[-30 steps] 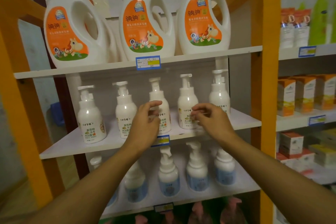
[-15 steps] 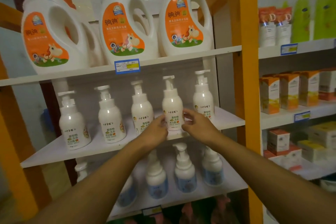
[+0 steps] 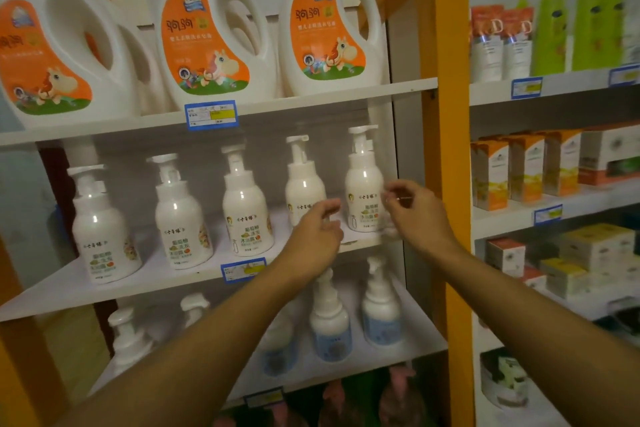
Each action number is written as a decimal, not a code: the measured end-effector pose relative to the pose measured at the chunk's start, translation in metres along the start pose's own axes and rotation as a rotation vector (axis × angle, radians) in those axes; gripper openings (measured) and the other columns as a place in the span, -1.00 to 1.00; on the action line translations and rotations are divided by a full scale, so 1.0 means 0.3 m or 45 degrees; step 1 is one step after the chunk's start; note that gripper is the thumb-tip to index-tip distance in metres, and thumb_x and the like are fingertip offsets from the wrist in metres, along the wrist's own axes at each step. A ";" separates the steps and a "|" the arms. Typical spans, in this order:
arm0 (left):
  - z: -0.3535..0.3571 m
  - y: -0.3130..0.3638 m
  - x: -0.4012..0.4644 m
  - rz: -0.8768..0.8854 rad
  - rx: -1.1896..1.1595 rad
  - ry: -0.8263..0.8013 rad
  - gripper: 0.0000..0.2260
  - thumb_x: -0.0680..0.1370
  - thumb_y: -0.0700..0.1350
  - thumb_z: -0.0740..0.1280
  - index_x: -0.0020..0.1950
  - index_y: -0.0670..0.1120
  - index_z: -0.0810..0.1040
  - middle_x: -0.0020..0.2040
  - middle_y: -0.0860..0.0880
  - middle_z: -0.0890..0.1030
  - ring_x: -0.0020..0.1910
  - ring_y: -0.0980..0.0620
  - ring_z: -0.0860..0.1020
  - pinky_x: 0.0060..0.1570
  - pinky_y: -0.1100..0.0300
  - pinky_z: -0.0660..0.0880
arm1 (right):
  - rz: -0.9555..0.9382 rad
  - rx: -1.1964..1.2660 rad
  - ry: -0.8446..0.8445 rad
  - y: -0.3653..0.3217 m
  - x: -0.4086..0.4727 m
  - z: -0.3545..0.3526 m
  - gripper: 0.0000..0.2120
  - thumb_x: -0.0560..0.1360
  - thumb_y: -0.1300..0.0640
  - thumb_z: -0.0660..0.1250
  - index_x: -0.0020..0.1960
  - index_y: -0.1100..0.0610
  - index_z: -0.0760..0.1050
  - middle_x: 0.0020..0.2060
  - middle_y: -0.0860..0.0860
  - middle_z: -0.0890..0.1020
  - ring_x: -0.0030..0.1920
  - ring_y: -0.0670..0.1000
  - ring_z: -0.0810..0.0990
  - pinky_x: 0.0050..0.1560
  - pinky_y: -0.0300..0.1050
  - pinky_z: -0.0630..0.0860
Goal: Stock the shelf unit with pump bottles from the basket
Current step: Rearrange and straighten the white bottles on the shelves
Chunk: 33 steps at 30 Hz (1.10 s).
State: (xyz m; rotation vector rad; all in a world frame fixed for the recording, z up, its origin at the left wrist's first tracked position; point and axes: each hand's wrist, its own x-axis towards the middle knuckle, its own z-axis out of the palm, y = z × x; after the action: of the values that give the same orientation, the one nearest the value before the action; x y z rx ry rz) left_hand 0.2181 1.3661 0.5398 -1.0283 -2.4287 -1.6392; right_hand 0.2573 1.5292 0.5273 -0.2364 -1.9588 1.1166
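A row of white pump bottles stands on the middle shelf of the orange-framed shelf unit. My left hand is raised in front of the lower part of the fourth bottle, fingers loosely curled toward the gap beside the rightmost bottle. My right hand hovers just right of that rightmost bottle, its fingertips close to the bottle's side. Neither hand plainly grips a bottle. The basket is out of view.
Large white jugs with orange labels fill the top shelf. Blue-labelled pump bottles stand on the shelf below. A neighbouring white shelf at the right holds boxes and tubes. The orange side post is close to my right wrist.
Both hands let go of the fourth bottle and moved right toward the rightmost bottle. The view has shifted right and closer to the shelf.
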 end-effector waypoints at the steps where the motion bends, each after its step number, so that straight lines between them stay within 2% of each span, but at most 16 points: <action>1: 0.031 0.014 0.005 -0.009 0.033 -0.072 -0.57 0.57 -0.25 0.17 0.43 -0.03 0.26 0.24 0.14 0.38 0.20 0.14 0.39 0.23 0.21 0.34 | 0.021 -0.040 -0.035 0.018 0.008 -0.014 -0.68 0.56 0.14 0.25 0.31 0.08 0.42 0.20 0.04 0.54 0.12 -0.03 0.52 0.01 -0.18 0.52; 2: 0.059 0.029 0.010 -0.020 0.062 -0.117 -0.54 0.56 -0.27 0.17 0.44 -0.03 0.22 0.19 0.13 0.35 0.19 0.15 0.36 0.19 0.23 0.31 | 0.037 -0.086 -0.088 0.032 0.013 -0.024 -0.63 0.56 0.15 0.25 0.36 0.08 0.37 0.26 0.04 0.51 0.16 -0.02 0.50 0.06 -0.13 0.50; 4: 0.098 0.048 0.029 -0.036 0.093 -0.140 -0.52 0.53 -0.32 0.18 0.42 -0.04 0.24 0.19 0.06 0.41 0.16 0.08 0.40 0.15 0.21 0.34 | 0.044 -0.151 -0.207 0.047 0.017 -0.030 -0.55 0.56 0.16 0.24 0.43 0.06 0.29 0.36 0.04 0.44 0.28 0.05 0.46 0.16 -0.05 0.46; 6: 0.117 0.049 0.051 -0.054 0.100 -0.129 -0.52 0.51 -0.35 0.19 0.39 -0.05 0.28 0.26 -0.02 0.48 0.17 0.03 0.46 0.12 0.19 0.38 | 0.027 -0.133 -0.318 0.053 0.024 -0.027 -0.53 0.56 0.17 0.24 0.44 0.03 0.26 0.38 0.03 0.42 0.30 0.07 0.47 0.13 -0.08 0.47; 8: 0.124 0.040 0.067 -0.047 0.100 -0.140 -0.51 0.49 -0.37 0.18 0.39 -0.05 0.29 0.27 -0.02 0.49 0.13 0.07 0.44 0.08 0.21 0.36 | 0.014 -0.105 -0.388 0.059 0.035 -0.023 -0.53 0.55 0.18 0.25 0.43 0.01 0.27 0.36 0.02 0.46 0.29 0.06 0.48 0.14 -0.08 0.47; 13: 0.125 0.005 0.084 -0.052 0.090 -0.129 -0.50 0.47 -0.38 0.19 0.37 -0.02 0.32 0.18 0.07 0.50 0.14 0.08 0.47 0.09 0.20 0.39 | -0.005 -0.081 -0.425 0.088 0.044 -0.015 -0.52 0.55 0.20 0.26 0.43 0.00 0.27 0.33 0.01 0.48 0.28 0.07 0.50 0.08 -0.14 0.48; 16: 0.135 0.007 0.087 -0.048 0.073 -0.149 -0.48 0.47 -0.37 0.22 0.38 -0.02 0.30 0.25 0.03 0.50 0.17 0.07 0.48 0.13 0.19 0.40 | -0.001 -0.069 -0.449 0.082 0.044 -0.017 -0.52 0.54 0.23 0.25 0.42 0.01 0.26 0.34 0.02 0.47 0.29 0.08 0.50 0.03 -0.19 0.45; 19: 0.143 0.005 0.057 0.018 0.101 -0.022 -0.51 0.52 -0.31 0.21 0.42 -0.03 0.26 0.27 0.04 0.47 0.24 0.06 0.46 0.19 0.20 0.40 | -0.004 -0.032 -0.380 0.076 0.022 -0.034 -0.53 0.56 0.21 0.23 0.44 0.01 0.24 0.35 0.03 0.46 0.27 0.06 0.50 0.03 -0.19 0.44; 21: 0.143 -0.012 0.009 0.100 0.040 0.103 -0.55 0.54 -0.29 0.21 0.40 0.00 0.31 0.28 0.04 0.47 0.26 0.08 0.46 0.17 0.26 0.46 | -0.063 0.001 -0.246 0.088 -0.011 -0.063 -0.58 0.56 0.18 0.22 0.41 0.01 0.31 0.32 -0.01 0.47 0.20 -0.01 0.51 0.01 -0.27 0.45; 22: 0.144 -0.030 -0.021 0.140 -0.023 0.126 -0.61 0.54 -0.29 0.21 0.33 0.00 0.38 0.23 0.04 0.51 0.20 0.11 0.49 0.07 0.35 0.49 | -0.097 0.023 -0.175 0.104 -0.031 -0.077 -0.62 0.56 0.18 0.23 0.36 0.00 0.37 0.27 -0.04 0.50 0.15 -0.06 0.51 0.00 -0.30 0.46; 24: 0.157 -0.083 -0.081 0.162 -0.138 0.102 -0.73 0.55 -0.32 0.20 0.16 -0.03 0.49 0.08 0.02 0.59 0.03 0.15 0.56 -0.06 0.46 0.49 | -0.136 0.047 -0.093 0.157 -0.078 -0.099 -0.73 0.56 0.15 0.24 0.24 -0.02 0.47 0.13 -0.09 0.56 0.05 -0.12 0.54 0.01 -0.23 0.54; 26: 0.188 -0.164 -0.127 0.080 -0.157 0.039 -0.75 0.55 -0.35 0.18 0.05 -0.04 0.50 -0.04 0.05 0.60 -0.09 0.17 0.57 -0.12 0.50 0.47 | -0.083 0.048 -0.130 0.231 -0.131 -0.103 -0.81 0.56 0.10 0.26 0.15 -0.02 0.52 0.06 -0.09 0.59 0.03 -0.09 0.57 0.03 -0.15 0.56; 29: 0.242 -0.289 -0.163 -0.124 -0.129 -0.025 -0.78 0.56 -0.36 0.18 0.05 -0.06 0.46 -0.03 0.05 0.55 -0.07 0.12 0.53 -0.20 0.55 0.45 | 0.028 -0.021 -0.299 0.335 -0.203 -0.081 -0.81 0.56 0.10 0.26 0.15 -0.02 0.52 0.04 -0.07 0.60 0.03 -0.07 0.57 0.05 -0.15 0.55; 31: 0.273 -0.342 -0.169 -0.227 -0.117 -0.104 -0.77 0.56 -0.36 0.18 0.09 -0.07 0.42 0.04 0.02 0.50 -0.07 0.15 0.51 -0.20 0.51 0.47 | 0.078 -0.054 -0.392 0.382 -0.236 -0.057 -0.79 0.55 0.11 0.27 0.17 0.01 0.52 0.05 -0.07 0.59 0.02 -0.08 0.55 -0.02 -0.28 0.51; 33: 0.296 -0.367 -0.161 -0.324 -0.115 -0.146 -0.73 0.56 -0.34 0.19 0.17 -0.03 0.38 0.12 0.01 0.44 -0.01 0.14 0.49 -0.08 0.41 0.46 | 0.130 -0.058 -0.440 0.416 -0.255 -0.033 -0.75 0.55 0.12 0.27 0.22 0.02 0.50 0.10 -0.05 0.57 0.00 -0.13 0.51 -0.11 -0.39 0.42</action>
State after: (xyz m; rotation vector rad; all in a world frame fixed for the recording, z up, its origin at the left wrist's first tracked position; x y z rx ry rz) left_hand 0.2254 1.3918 0.3928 -0.8761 -2.6796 -1.8268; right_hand 0.2836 1.5680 0.3884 -0.1772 -2.3002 1.2448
